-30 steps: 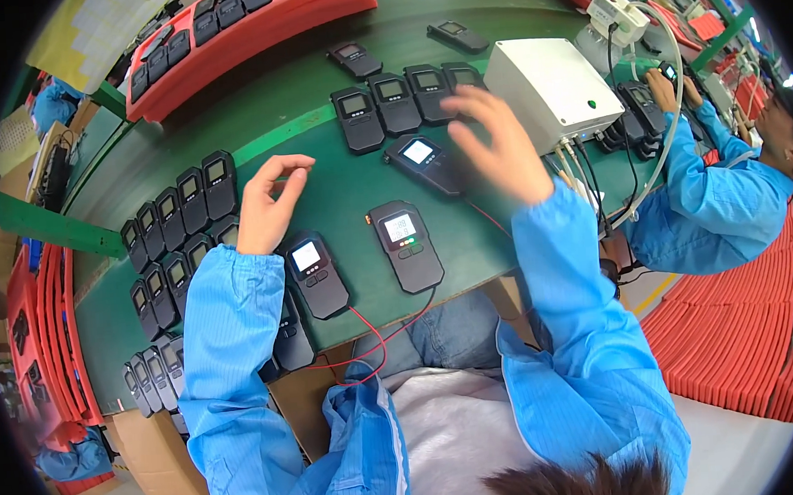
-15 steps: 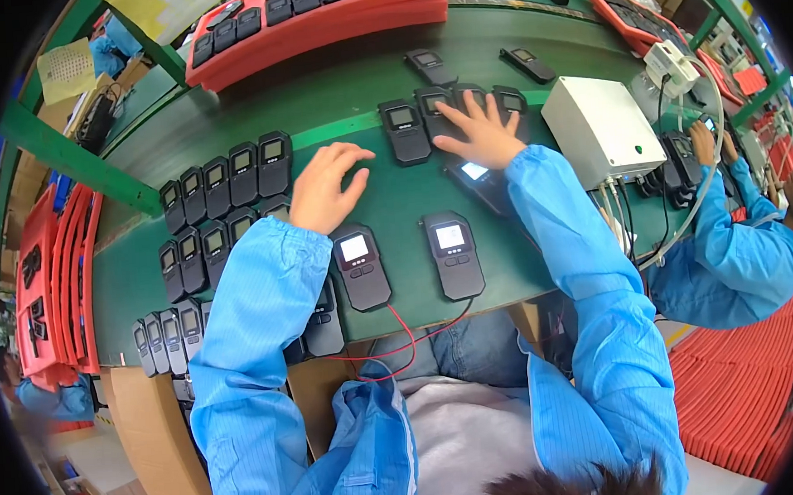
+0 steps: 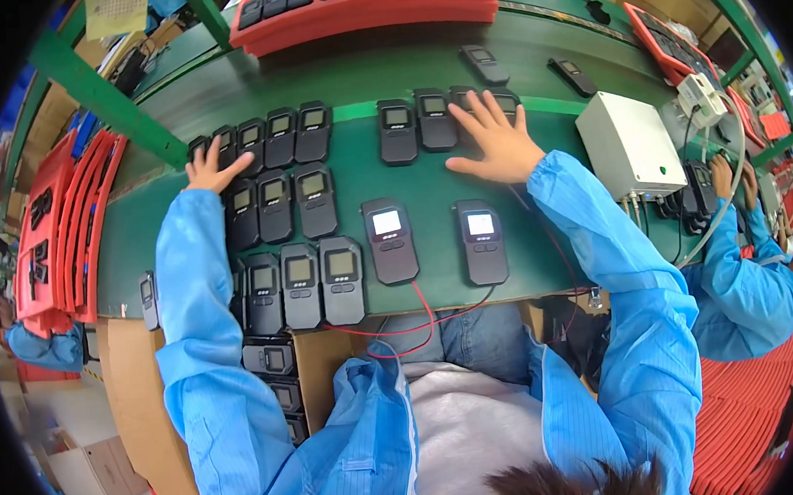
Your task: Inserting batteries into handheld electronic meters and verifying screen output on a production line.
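My left hand (image 3: 217, 169), fingers spread, reaches over the back row of black handheld meters (image 3: 281, 138) on the left. It touches or hovers at the ones by the green post; which, I cannot tell. My right hand (image 3: 501, 146) is open, fingers fanned over the right end of another back row, partly covering meters there. Beside it stand a meter (image 3: 434, 120) and, further left, another meter (image 3: 398, 133). In front lie a meter with a lit screen and red lead (image 3: 390, 241) and a second lit meter with a dark lead (image 3: 482, 242). Neither hand grips anything visible.
More meters (image 3: 342, 280) stand in rows at left. A white box (image 3: 627, 147) with cables sits on the right. A red tray (image 3: 364, 18) of meters is at the back; red trays (image 3: 60, 232) are stacked far left. A co-worker's blue sleeve (image 3: 735, 290) shows at right.
My left hand has moved left, from beside the lit meters to the back-left row. My right hand stays over its row. The lit meter seen under my right wrist no longer shows.
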### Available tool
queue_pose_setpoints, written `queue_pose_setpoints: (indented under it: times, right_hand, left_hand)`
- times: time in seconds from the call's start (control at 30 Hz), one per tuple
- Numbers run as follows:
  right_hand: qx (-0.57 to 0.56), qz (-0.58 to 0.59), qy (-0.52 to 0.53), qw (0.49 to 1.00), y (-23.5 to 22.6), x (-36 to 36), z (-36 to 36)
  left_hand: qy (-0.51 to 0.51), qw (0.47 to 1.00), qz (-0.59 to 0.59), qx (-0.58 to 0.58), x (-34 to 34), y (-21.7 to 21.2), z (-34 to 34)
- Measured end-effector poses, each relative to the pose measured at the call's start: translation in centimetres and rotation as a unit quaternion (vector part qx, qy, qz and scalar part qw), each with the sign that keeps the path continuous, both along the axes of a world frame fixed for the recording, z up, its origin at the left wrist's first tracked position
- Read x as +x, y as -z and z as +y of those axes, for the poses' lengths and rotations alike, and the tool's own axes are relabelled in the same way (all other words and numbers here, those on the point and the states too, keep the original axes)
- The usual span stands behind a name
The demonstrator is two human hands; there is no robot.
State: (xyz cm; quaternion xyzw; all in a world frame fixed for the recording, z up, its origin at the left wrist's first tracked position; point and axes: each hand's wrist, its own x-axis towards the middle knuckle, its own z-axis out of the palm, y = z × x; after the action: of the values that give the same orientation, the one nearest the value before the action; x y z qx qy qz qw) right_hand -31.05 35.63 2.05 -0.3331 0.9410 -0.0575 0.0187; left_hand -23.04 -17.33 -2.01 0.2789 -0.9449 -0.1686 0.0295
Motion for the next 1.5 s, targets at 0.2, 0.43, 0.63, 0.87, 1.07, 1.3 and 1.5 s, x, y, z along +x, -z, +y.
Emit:
queue_pose_setpoints:
  times: [0.2, 0.43, 0.63, 0.87, 1.07, 1.3, 1.5]
  right_hand:
    - [0.044, 0.017, 0.006, 0.999, 0.4, 1.2, -3.7]
    - [0.037, 0.031, 0.038, 0.998, 1.2, 0.7, -4.1]
    - [0.003, 0.02, 0.052, 0.998, 0.2, 0.3, -1.8]
    - [0.022, 0.032, 0.098, 0.994, 1.3, 0.2, -1.3]
    - [-0.009, 0.039, 0.051, 0.998, 1.2, 0.2, -0.4]
    - [-0.04, 0.035, 0.013, 0.999, 1.2, 1.1, 0.5]
    - [-0.056, 0.043, -0.064, 0.995, 1.9, 0.9, 1.0]
  left_hand:
    - [-0.029, 0.997, -0.053, -0.044, -1.4, -1.8, 7.9]
    - [0.027, 0.995, -0.072, -0.061, -3.0, -2.5, 13.2]
    - [0.037, 0.995, -0.055, -0.068, -2.9, -1.9, 16.6]
    - [0.06, 0.992, -0.059, -0.095, -2.9, -1.9, 19.2]
    - [0.071, 0.988, -0.076, -0.113, -0.4, -2.3, 19.2]
    - [0.103, 0.994, 0.016, -0.046, -1.7, -2.5, 14.5]
    - [0.133, 0.981, 0.093, -0.107, -1.7, 0.9, 11.8]
